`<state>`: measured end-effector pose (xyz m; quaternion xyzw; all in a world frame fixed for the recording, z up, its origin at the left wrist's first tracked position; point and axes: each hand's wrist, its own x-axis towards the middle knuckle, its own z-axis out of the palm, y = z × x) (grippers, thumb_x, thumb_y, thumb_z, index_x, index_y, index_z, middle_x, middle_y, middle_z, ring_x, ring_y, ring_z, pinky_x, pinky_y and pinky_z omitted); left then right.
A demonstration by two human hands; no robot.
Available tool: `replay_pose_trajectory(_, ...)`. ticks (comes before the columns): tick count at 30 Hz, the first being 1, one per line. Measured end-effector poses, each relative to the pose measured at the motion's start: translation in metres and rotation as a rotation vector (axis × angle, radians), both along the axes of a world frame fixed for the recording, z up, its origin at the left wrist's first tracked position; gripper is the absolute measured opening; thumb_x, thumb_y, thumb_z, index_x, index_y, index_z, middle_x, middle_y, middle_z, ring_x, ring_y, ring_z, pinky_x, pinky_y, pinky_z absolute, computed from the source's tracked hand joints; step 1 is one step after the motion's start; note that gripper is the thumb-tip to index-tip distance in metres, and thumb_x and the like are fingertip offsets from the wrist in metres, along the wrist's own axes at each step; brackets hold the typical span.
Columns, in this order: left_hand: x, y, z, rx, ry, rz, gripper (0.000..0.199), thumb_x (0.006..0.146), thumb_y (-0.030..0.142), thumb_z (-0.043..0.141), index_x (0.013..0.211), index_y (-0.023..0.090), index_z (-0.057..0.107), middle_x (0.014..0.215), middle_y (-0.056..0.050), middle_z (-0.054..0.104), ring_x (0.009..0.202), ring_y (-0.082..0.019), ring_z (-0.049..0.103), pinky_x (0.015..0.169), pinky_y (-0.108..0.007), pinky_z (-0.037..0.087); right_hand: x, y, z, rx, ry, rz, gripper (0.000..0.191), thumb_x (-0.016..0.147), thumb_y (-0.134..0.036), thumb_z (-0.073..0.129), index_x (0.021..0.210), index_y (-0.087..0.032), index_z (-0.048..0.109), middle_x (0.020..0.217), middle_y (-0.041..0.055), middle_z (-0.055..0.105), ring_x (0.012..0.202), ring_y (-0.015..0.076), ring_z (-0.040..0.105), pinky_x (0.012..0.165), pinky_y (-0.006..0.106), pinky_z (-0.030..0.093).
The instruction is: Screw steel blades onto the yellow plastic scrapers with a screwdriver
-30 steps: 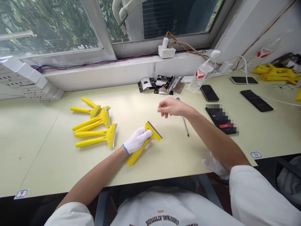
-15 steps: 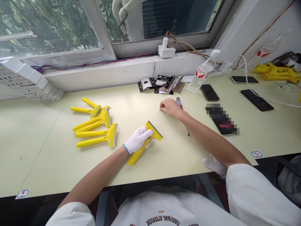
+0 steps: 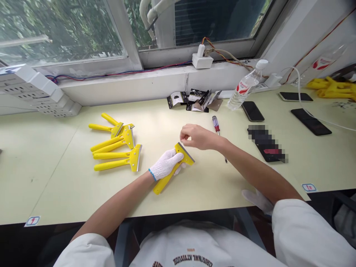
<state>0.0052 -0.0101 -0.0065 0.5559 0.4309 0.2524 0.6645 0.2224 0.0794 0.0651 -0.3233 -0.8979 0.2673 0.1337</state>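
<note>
My left hand (image 3: pixel 167 163), in a white knit glove with a blue cuff, grips a yellow scraper (image 3: pixel 164 183) near its head. The scraper's wide blade end points up and to the right, its handle down toward me. Close above the blade is my bare right hand (image 3: pixel 197 136), fingers curled and pinched together; whatever they hold, if anything, is too small to make out. A screwdriver (image 3: pixel 215 124) with a clear and red handle lies beyond my right wrist, its shaft partly behind the forearm. Several more yellow scrapers (image 3: pixel 112 154) lie piled on the left.
Black packaging cards (image 3: pixel 198 100) lie near the wall beside a water bottle (image 3: pixel 244 87). Several phones, one a black phone (image 3: pixel 252 111), rest on the right. A white glove (image 3: pixel 257 200) sits under my right forearm at the table edge. White boxes (image 3: pixel 39 91) are stacked at left.
My right hand has moved left and toward me, from beside the screwdriver to just above the scraper blade. My left hand keeps its hold. The view has shifted slightly.
</note>
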Motion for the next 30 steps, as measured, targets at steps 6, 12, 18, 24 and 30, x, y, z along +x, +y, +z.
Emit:
replay_pose_trajectory(6, 0.004, 0.001, 0.001, 0.063, 0.019, 0.028, 0.06, 0.105, 0.069, 0.058, 0.104, 0.013, 0.079, 0.069, -0.003, 0.065, 0.052, -0.013, 0.055, 0.051, -0.026, 0.041, -0.016, -0.029, 0.014, 0.222, -0.119, 0.136, 0.016, 0.093, -0.016, 0.063, 0.078, -0.021, 0.064, 0.087, 0.0076, 0.072, 0.089, 0.0243, 0.058, 0.083, 0.039, 0.038)
replay_pose_trajectory(12, 0.005, -0.001, 0.0, 0.077, 0.068, 0.003, 0.058, 0.106, 0.068, 0.058, 0.105, 0.014, 0.079, 0.068, -0.003, 0.065, 0.053, -0.014, 0.056, 0.051, -0.026, 0.041, -0.013, -0.025, 0.009, 0.101, -0.118, 0.101, 0.013, 0.089, -0.015, 0.067, 0.077, -0.021, 0.066, 0.087, 0.0052, 0.072, 0.089, 0.0228, 0.06, 0.082, 0.038, 0.038)
replay_pose_trajectory(18, 0.003, -0.002, 0.0, 0.054, 0.104, -0.036, 0.047, 0.111, 0.05, 0.049, 0.094, 0.014, 0.075, 0.06, -0.003, 0.065, 0.049, -0.015, 0.057, 0.053, -0.027, 0.047, -0.006, -0.015, 0.004, -0.209, 0.1, 0.03, 0.009, 0.084, -0.017, 0.074, 0.085, -0.022, 0.066, 0.094, 0.0035, 0.07, 0.091, 0.0202, 0.062, 0.079, 0.032, 0.046)
replay_pose_trajectory(24, 0.004, -0.003, 0.006, 0.025, 0.079, -0.02, 0.037, 0.107, 0.042, 0.052, 0.09, 0.015, 0.071, 0.063, -0.004, 0.067, 0.047, -0.013, 0.057, 0.051, -0.027, 0.046, -0.004, -0.005, -0.003, -0.354, 0.102, -0.081, 0.022, 0.079, -0.028, 0.078, 0.096, -0.023, 0.065, 0.099, 0.0021, 0.066, 0.092, 0.0199, 0.06, 0.076, 0.031, 0.048)
replay_pose_trajectory(30, 0.003, -0.003, 0.003, 0.005, 0.038, -0.019, 0.033, 0.107, 0.043, 0.055, 0.099, 0.015, 0.072, 0.078, -0.008, 0.075, 0.05, -0.013, 0.059, 0.054, -0.028, 0.05, -0.005, -0.005, -0.004, -0.464, 0.09, -0.074, 0.026, 0.083, -0.033, 0.076, 0.105, -0.023, 0.065, 0.11, 0.005, 0.071, 0.095, 0.0204, 0.065, 0.078, 0.032, 0.052)
